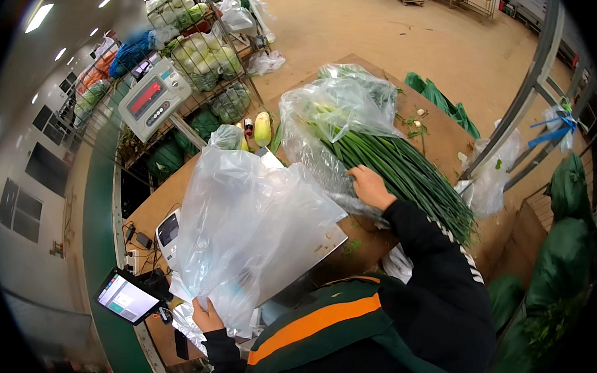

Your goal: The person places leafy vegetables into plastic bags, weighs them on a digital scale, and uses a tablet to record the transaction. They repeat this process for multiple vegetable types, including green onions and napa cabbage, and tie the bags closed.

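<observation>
My left hand [207, 315] pinches the lower edge of a large clear plastic bag [226, 216], which is spread over the metal scale platform [302, 254]. Further right, my right hand [371, 187] has its fingers curled on the clear plastic wrap [319, 171] beside a big bundle of scallions [407, 172]. The long green leaves fan toward the near right, and the white ends lie under the plastic at the far side. The fingertips of my right hand are partly hidden in the folds.
A scale display [154, 99] stands on a post at the left. Below it are a label printer [168, 234] and a tablet [127, 297]. Pale green squash [262, 128] lies behind the bag. Wire cages of vegetables [207, 60] stand beyond; a metal frame [519, 97] rises at right.
</observation>
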Tool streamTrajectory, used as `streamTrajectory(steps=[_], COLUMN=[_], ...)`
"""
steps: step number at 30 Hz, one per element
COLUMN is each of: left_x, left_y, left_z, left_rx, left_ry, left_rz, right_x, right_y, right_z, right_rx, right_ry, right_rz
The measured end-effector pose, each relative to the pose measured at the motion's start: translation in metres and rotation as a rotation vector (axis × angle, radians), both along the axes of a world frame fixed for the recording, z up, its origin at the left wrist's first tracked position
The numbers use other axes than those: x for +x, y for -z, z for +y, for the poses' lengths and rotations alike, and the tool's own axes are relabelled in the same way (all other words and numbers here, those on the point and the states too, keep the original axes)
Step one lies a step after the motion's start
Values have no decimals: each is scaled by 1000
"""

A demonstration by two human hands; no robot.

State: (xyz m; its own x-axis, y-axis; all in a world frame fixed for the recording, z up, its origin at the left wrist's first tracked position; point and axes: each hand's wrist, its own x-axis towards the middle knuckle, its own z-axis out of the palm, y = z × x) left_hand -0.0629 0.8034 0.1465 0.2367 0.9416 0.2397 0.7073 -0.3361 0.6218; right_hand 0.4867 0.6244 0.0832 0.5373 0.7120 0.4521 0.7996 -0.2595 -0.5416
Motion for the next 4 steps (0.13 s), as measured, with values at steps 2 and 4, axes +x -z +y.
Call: streamTrajectory(steps=[2, 4], left_x=[20, 35], left_y=[-9, -13], left_z=[-7, -10], left_rx=[30, 84], left_ry=[10, -18], left_rz=[-60, -61], right_x=[51, 120], right_y=[11, 2], right_z=[46, 98], right_rx=[-175, -357], right_ry=[-60, -172], right_rz=[-40, 136])
